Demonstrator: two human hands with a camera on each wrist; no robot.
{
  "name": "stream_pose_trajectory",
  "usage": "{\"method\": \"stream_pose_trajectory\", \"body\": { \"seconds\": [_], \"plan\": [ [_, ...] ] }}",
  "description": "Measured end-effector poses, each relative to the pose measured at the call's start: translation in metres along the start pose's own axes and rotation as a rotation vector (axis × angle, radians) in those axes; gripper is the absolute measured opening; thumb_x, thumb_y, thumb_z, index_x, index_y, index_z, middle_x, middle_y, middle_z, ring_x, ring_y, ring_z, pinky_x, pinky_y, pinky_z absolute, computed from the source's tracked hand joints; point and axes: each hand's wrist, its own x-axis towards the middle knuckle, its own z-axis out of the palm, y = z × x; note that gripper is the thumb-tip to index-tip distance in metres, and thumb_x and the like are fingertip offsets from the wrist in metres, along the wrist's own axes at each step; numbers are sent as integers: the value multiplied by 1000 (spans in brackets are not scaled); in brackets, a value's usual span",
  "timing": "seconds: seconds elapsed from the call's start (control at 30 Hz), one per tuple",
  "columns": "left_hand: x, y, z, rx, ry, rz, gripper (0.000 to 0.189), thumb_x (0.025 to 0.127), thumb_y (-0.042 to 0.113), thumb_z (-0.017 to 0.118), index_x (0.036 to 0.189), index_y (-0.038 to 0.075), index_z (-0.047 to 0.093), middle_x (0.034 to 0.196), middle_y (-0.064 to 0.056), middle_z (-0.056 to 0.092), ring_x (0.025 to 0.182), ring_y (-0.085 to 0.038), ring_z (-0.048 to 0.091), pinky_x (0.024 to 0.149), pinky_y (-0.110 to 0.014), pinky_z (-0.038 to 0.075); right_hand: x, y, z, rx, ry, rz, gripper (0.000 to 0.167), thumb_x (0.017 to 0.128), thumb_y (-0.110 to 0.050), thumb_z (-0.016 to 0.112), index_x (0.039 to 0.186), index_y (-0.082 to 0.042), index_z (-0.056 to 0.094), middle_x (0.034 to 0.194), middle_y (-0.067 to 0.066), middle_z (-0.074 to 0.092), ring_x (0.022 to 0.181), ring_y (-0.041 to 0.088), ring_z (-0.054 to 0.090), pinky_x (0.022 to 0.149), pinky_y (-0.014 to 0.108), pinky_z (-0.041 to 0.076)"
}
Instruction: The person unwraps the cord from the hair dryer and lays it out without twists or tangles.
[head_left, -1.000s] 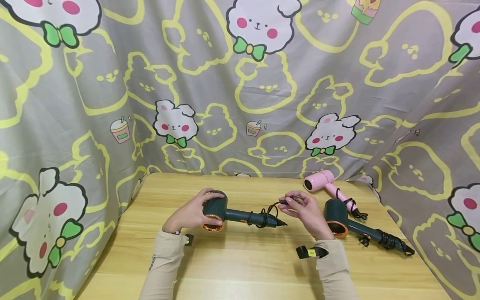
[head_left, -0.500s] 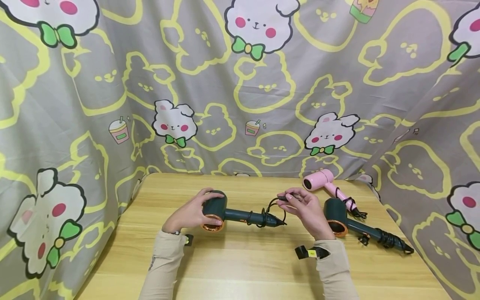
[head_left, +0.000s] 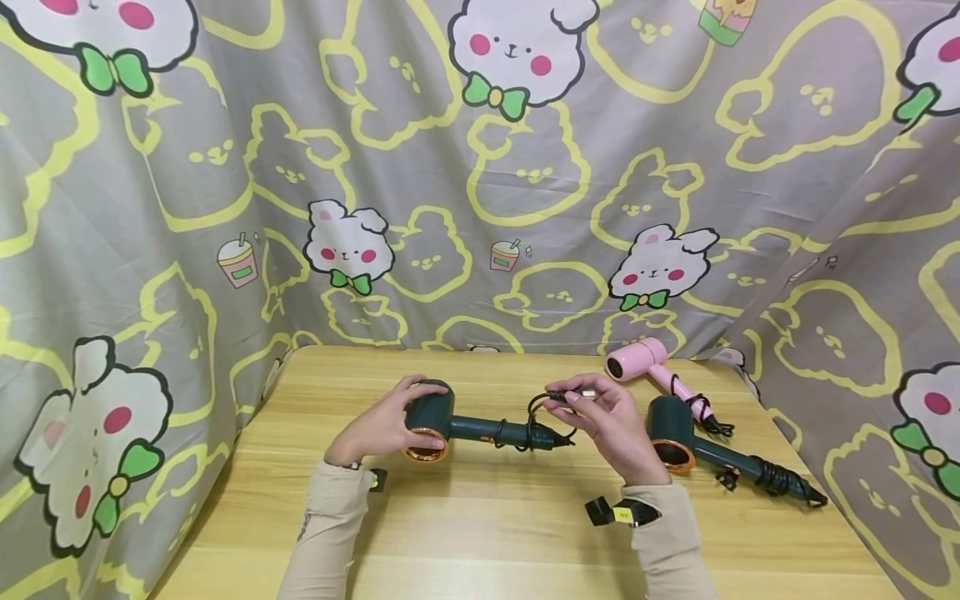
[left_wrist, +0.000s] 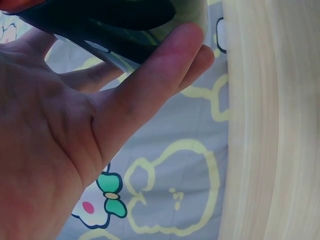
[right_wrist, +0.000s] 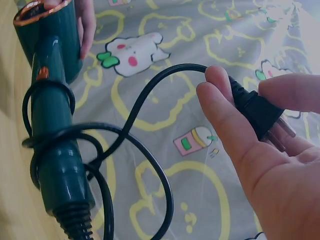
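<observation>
A dark green hair dryer (head_left: 495, 432) with a copper-coloured rim lies on the table, its handle toward the right. My left hand (head_left: 384, 421) grips its head, thumb near the rim and fingers over the far side. In the left wrist view the dryer's dark head (left_wrist: 120, 22) sits against the thumb and fingers. My right hand (head_left: 609, 421) pinches the black plug (right_wrist: 257, 111) between thumb and fingers, its metal prongs pointing away from the cord. From the plug the black cord (right_wrist: 165, 185) runs in loose loops around the dryer's handle (right_wrist: 62, 165).
Right of my right hand lies a second dark green hair dryer (head_left: 671, 433), its cord wound round the handle. Behind it is a pink hair dryer (head_left: 637, 360), also cord-wrapped. A patterned grey curtain (head_left: 435, 167) surrounds the wooden table (head_left: 480, 533) at the back and sides.
My right hand has shifted slightly left and turned the plug, so its metal prongs now show. The cord loops round the handle have moved a little. The left hand stays in place.
</observation>
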Motion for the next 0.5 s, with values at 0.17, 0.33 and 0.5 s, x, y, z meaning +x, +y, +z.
{"method": "stream_pose_trajectory", "body": {
  "seconds": [0.17, 0.33, 0.5],
  "plan": [
    [0, 1, 1, -2, 1, 1, 79, 72, 56, 91, 142, 42, 56, 158, -6, 38, 117, -30, 60, 89, -45, 55, -2, -7, 9, 19, -40, -27, 12, 105, -3, 57, 113, -4, 65, 121, 10, 72, 110, 25, 75, 100, 39, 57],
    [0, 3, 1, 2, -6, -10, 79, 73, 55, 91, 143, 39, 57, 161, -9, 36, 121, -32, 60, 91, -47, 55, -5, -13, 17, 80, -72, -81, 16, 105, 3, 51, 110, -5, 64, 124, 10, 69, 115, 25, 73, 103, 42, 54],
    [0, 3, 2, 16, -6, -25, 79, 73, 52, 92, 143, 39, 57, 161, -8, 35, 121, -33, 61, 93, -48, 55, -8, -17, 23, 139, -158, -151, 24, 106, 9, 43, 108, -4, 63, 126, 10, 68, 119, 24, 70, 104, 44, 54]
  ]
}}
